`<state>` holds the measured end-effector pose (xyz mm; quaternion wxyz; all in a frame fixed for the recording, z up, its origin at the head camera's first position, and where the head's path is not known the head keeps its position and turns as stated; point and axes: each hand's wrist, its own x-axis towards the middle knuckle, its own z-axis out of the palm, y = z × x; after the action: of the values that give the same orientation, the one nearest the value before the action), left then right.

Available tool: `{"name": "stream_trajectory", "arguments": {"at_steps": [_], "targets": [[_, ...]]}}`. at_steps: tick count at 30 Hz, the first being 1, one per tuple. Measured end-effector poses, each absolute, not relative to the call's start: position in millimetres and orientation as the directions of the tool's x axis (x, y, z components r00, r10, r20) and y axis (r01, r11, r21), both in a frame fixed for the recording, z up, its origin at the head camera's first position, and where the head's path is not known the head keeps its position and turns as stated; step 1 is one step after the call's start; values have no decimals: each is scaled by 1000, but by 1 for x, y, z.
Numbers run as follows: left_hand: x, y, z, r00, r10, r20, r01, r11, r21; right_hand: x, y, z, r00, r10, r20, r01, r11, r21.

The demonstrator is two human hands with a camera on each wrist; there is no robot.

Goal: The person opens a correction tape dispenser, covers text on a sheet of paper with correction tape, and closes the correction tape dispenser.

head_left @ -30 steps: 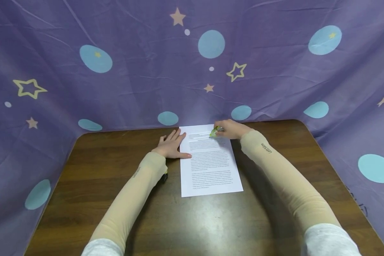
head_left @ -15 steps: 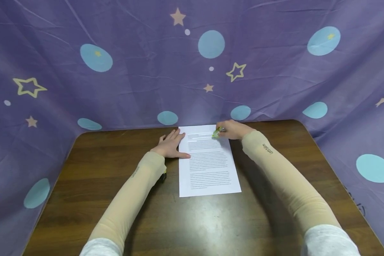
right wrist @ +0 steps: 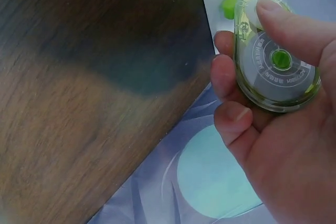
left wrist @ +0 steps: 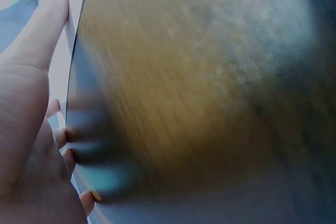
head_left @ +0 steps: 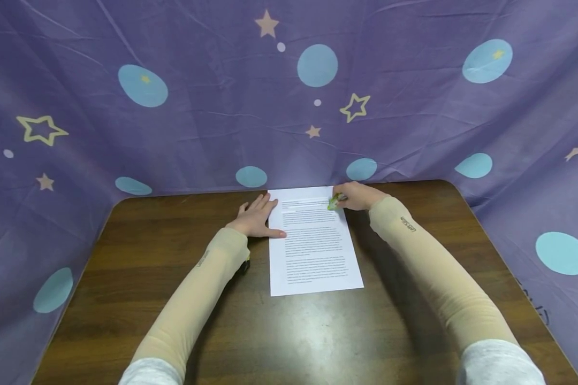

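Note:
A sheet of printed paper (head_left: 318, 254) lies on the table near its back edge. My left hand (head_left: 256, 219) rests with spread fingers across the sheet's left edge, the thumb pointing over the text. At the upper right of the page, my right hand (head_left: 359, 196) grips a correction tape (right wrist: 281, 74) with a clear case and green parts. Its thumb lies on top of the case and the fingers curl underneath, as the right wrist view shows. The green tip (right wrist: 231, 2) is over the paper, near the right end of the top text lines.
The brown wooden table (head_left: 173, 310) has a purple curtain (head_left: 197, 107) with stars and dots hanging behind and at its sides. Beneath the left wrist, a small black and yellow object (head_left: 244, 266) is partly hidden by the sleeve.
My right hand has slid to the right with the correction tape, across the upper text towards the sheet's right edge. My left hand has stayed in place on the paper.

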<state>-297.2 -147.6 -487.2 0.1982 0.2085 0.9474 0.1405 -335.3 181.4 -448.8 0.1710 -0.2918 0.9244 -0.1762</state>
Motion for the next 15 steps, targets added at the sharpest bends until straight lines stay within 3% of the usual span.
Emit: {"name": "stream_trajectory", "arguments": {"at_steps": [15], "targets": [[-301, -150, -490, -832, 456, -314, 344, 870, 353, -335, 178, -446, -765, -578, -283, -481, 806, -346]]}}
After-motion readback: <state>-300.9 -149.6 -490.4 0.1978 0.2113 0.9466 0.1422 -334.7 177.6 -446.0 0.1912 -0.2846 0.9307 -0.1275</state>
